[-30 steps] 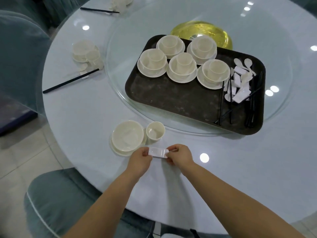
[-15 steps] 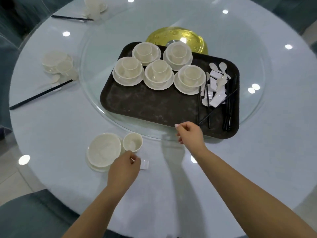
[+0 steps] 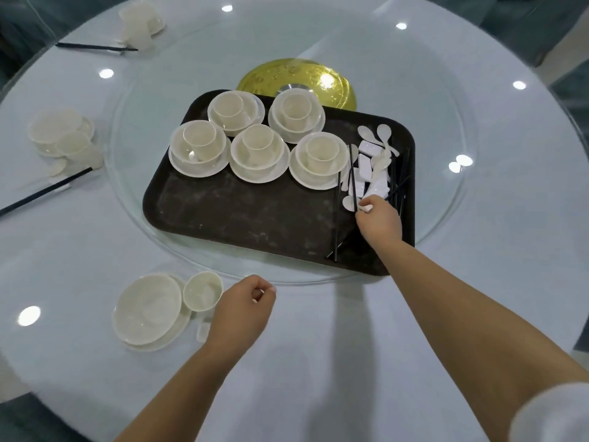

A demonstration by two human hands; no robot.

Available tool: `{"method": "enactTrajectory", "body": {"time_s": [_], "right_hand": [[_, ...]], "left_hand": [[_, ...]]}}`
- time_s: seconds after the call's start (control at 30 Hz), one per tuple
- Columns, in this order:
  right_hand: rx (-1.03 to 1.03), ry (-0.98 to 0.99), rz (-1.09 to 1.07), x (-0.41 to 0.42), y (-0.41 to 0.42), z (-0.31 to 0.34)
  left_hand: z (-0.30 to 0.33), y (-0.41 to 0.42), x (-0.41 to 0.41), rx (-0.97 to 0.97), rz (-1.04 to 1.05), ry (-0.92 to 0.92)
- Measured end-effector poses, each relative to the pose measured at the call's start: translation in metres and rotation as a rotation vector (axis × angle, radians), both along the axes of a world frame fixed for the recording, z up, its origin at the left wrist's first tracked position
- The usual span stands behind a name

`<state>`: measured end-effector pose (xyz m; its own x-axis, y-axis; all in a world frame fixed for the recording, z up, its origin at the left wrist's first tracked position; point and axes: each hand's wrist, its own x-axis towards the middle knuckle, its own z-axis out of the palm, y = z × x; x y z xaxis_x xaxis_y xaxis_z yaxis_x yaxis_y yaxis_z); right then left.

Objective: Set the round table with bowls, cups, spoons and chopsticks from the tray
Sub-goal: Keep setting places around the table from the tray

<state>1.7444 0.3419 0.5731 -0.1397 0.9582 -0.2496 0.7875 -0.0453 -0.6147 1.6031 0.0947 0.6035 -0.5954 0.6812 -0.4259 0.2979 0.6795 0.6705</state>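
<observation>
A dark tray (image 3: 239,215) sits on the glass turntable and carries several bowl-and-cup sets (image 3: 258,154). On its right side lie white spoons and rests (image 3: 373,161) among black chopsticks (image 3: 336,224). My right hand (image 3: 379,220) reaches into that pile, fingertips pinched on a white spoon (image 3: 365,208). Near the table's front edge stand a bowl on a saucer (image 3: 148,309) and a cup (image 3: 202,291). A white rest (image 3: 203,332) lies just below the cup. My left hand (image 3: 242,311) hovers beside them, fingers curled with nothing in them.
The glass turntable (image 3: 127,199) covers the table's middle, with a gold disc (image 3: 287,74) behind the tray. Laid places with chopsticks are at the left (image 3: 60,135) and the far left (image 3: 140,20). Chair backs ring the table.
Both hands put the white rest down by the cup. My right hand then went up onto the tray's right side into the spoons. My left hand has lifted off the rest.
</observation>
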Motion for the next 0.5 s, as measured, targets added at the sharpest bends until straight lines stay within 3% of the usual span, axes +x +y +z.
{"method": "enactTrajectory", "body": {"time_s": [0.3,0.5], "right_hand": [[0.237,-0.307,0.455,-0.008,0.014,0.004],[0.241,-0.469,0.523,-0.015,0.019,0.002]], "left_hand": [[-0.01,0.017,0.019,-0.06,-0.024,-0.038],[-0.012,0.021,0.024,-0.069,-0.034,-0.047]]}}
